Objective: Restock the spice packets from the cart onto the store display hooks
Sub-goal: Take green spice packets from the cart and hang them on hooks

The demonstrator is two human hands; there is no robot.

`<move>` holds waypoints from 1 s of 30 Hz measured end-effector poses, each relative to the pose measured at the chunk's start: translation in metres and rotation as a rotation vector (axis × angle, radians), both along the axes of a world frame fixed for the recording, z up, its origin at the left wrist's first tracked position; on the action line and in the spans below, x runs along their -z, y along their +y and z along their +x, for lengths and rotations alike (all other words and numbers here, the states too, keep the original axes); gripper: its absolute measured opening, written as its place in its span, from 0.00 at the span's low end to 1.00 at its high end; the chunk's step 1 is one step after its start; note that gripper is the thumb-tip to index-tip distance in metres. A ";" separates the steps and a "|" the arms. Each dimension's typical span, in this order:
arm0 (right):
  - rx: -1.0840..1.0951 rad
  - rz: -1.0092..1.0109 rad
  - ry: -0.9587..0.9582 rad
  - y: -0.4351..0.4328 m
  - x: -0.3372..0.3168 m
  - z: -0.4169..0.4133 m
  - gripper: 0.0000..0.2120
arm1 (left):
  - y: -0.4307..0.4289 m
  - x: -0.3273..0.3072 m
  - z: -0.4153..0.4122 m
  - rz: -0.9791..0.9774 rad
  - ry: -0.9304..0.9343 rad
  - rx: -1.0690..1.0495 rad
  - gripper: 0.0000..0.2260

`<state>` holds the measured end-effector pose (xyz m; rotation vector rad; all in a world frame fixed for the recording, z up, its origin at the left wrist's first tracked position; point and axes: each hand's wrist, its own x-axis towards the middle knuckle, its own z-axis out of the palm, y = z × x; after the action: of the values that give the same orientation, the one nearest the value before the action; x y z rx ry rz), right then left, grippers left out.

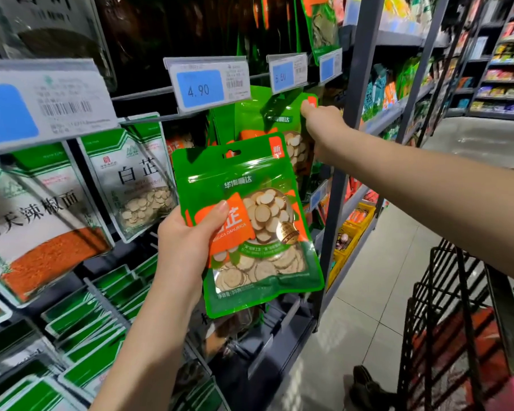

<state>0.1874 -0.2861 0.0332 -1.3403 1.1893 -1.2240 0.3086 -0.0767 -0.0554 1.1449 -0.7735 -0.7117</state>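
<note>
My left hand point(187, 241) grips a green and orange spice packet point(258, 232) of pale sliced root by its left edge, holding it upright in front of the display. My right hand point(321, 123) reaches up to a matching green packet point(276, 120) hanging on a display hook under the price tags. Its fingers pinch that packet's top right corner. The hook itself is hidden behind the 4.90 price tag point(205, 84) and the packets.
White and green packets point(134, 173) and chili powder packets point(42, 221) hang at left. More green packs point(95, 321) fill the lower hooks. A black wire cart point(457, 307) stands at right on the tiled aisle. Grey shelf uprights point(347, 137) rise just right of the hooks.
</note>
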 end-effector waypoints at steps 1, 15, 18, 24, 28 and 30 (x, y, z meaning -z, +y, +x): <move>0.000 0.004 0.005 -0.002 0.000 0.000 0.21 | 0.000 0.000 0.001 0.002 0.001 -0.001 0.05; 0.105 -0.154 0.441 -0.006 -0.003 0.033 0.18 | -0.005 0.000 0.007 0.016 -0.038 -0.004 0.05; 0.079 -0.319 0.640 0.021 -0.001 0.016 0.16 | -0.003 0.001 0.010 0.029 -0.039 -0.011 0.05; -0.609 0.159 0.170 0.090 0.023 -0.029 0.16 | 0.000 -0.002 0.009 0.052 0.046 -0.022 0.07; -0.660 0.228 0.074 0.094 0.024 -0.036 0.14 | 0.001 -0.004 0.006 0.053 0.089 -0.003 0.08; -0.638 0.164 0.112 0.098 0.020 -0.035 0.09 | 0.001 -0.006 0.007 0.025 0.137 0.003 0.06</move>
<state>0.1524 -0.1886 0.0131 -1.5156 0.8122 -0.5897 0.3158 -0.0753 -0.0498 1.1060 -0.6523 -0.7952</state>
